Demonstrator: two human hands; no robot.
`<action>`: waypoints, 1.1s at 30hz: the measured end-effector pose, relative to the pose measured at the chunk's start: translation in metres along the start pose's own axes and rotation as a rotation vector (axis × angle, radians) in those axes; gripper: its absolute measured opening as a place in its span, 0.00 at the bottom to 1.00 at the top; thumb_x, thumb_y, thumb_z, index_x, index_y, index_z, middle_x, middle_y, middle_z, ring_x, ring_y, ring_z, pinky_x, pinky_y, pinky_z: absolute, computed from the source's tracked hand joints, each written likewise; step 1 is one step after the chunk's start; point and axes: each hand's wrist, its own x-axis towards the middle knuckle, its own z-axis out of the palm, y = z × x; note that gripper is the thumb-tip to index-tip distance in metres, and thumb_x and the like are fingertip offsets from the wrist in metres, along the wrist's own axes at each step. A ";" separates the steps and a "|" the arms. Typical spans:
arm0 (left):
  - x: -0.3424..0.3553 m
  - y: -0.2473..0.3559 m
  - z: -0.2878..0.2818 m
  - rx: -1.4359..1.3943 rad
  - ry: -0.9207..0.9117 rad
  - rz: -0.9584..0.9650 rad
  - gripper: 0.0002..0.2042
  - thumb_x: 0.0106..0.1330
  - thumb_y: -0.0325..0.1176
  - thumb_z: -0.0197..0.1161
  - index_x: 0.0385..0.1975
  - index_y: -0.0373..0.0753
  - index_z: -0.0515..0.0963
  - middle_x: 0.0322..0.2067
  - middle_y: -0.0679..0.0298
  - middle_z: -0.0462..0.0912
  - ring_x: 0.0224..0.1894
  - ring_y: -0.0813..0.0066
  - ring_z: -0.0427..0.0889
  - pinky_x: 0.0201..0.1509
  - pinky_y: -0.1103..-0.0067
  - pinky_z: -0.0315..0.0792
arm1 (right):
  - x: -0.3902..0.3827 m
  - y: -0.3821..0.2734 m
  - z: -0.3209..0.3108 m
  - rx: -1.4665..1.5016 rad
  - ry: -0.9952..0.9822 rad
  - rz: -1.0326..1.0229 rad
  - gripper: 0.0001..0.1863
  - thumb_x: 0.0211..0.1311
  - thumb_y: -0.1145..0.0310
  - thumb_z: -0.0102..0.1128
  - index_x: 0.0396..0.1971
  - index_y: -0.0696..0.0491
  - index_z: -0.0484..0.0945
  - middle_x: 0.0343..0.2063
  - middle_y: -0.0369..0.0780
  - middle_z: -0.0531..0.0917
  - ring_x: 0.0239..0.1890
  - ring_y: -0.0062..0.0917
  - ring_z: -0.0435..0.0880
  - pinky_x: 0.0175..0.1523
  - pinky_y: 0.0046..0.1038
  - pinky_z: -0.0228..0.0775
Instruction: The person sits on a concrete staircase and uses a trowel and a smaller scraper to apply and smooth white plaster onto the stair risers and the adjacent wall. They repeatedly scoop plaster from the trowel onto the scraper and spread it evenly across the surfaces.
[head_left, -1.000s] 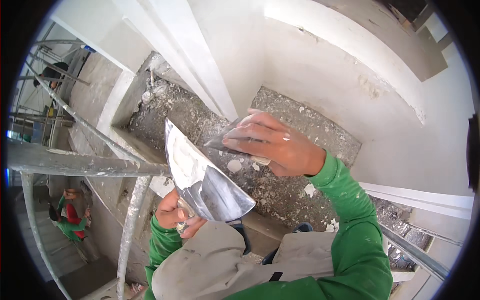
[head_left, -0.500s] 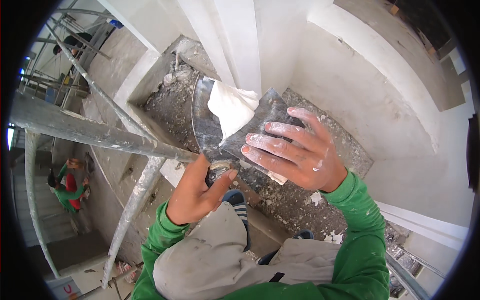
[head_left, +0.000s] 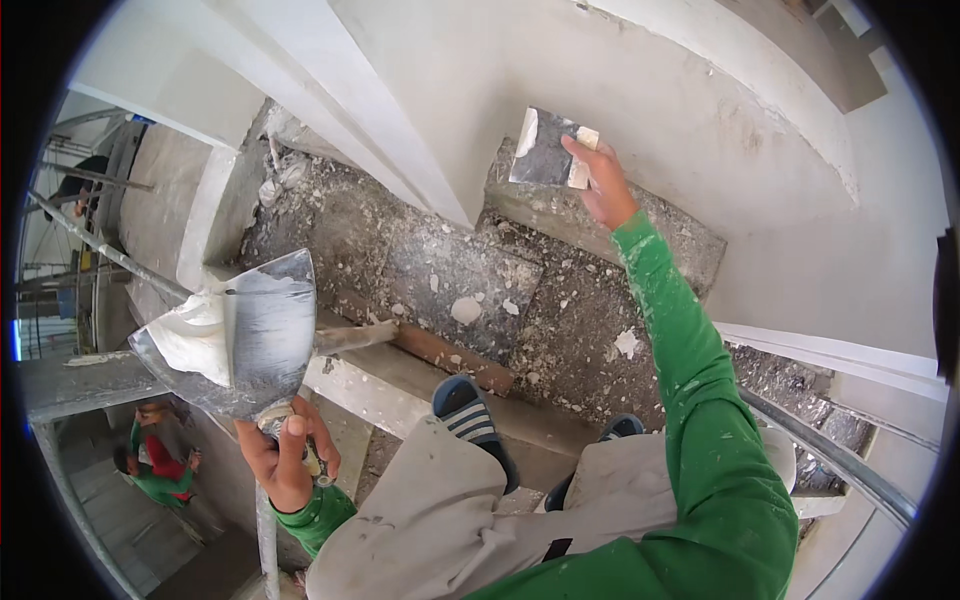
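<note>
My left hand [head_left: 290, 450] grips the handle of a wide metal putty knife [head_left: 262, 330], held out at the lower left with a thick smear of white putty [head_left: 190, 335] on its blade. My right hand [head_left: 600, 185], arm extended, holds a squarish metal blade with a pale handle [head_left: 542, 148] near the pale wall [head_left: 740, 210]; white putty lies along the blade's left side.
Grey scaffold pipes [head_left: 105, 252] cross the left and lower right. A white column edge [head_left: 350, 110] stands ahead, above debris-strewn ground [head_left: 580, 320]. My sandalled feet [head_left: 468, 420] are below. A co-worker in green [head_left: 155, 480] crouches lower left; another person [head_left: 80, 185] is upper left.
My hands have separated: the right has carried its blade up and away toward the wall, while the left has moved left with the putty-laden knife, whose putty is now spread along one side.
</note>
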 end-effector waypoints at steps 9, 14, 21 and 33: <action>-0.001 -0.016 -0.012 0.036 -0.062 -0.061 0.17 0.62 0.26 0.51 0.48 0.29 0.57 0.21 0.57 0.69 0.08 0.77 0.65 0.08 0.82 0.59 | 0.065 0.124 0.000 0.225 0.279 0.451 0.15 0.54 0.68 0.60 0.41 0.55 0.72 0.40 0.38 0.74 0.44 0.29 0.73 0.50 0.45 0.69; -0.003 -0.019 -0.020 0.079 -0.010 -0.092 0.17 0.63 0.25 0.50 0.49 0.29 0.56 0.21 0.58 0.69 0.08 0.76 0.65 0.07 0.82 0.59 | 0.075 0.135 0.012 0.167 0.323 0.449 0.20 0.51 0.66 0.62 0.43 0.56 0.70 0.43 0.40 0.71 0.47 0.34 0.71 0.50 0.51 0.66; -0.007 -0.022 -0.032 0.065 -0.010 -0.116 0.12 0.64 0.27 0.51 0.44 0.31 0.58 0.22 0.58 0.66 0.09 0.78 0.64 0.05 0.83 0.61 | 0.079 0.117 0.032 0.126 0.293 0.473 0.21 0.52 0.67 0.60 0.45 0.57 0.68 0.45 0.42 0.68 0.49 0.36 0.69 0.48 0.49 0.71; -0.009 -0.021 -0.043 0.090 0.050 -0.179 0.12 0.65 0.28 0.50 0.42 0.30 0.58 0.15 0.60 0.65 0.09 0.77 0.64 0.06 0.81 0.63 | 0.096 0.115 0.048 0.060 0.362 0.500 0.19 0.54 0.69 0.55 0.46 0.58 0.67 0.43 0.44 0.69 0.45 0.39 0.72 0.41 0.47 0.77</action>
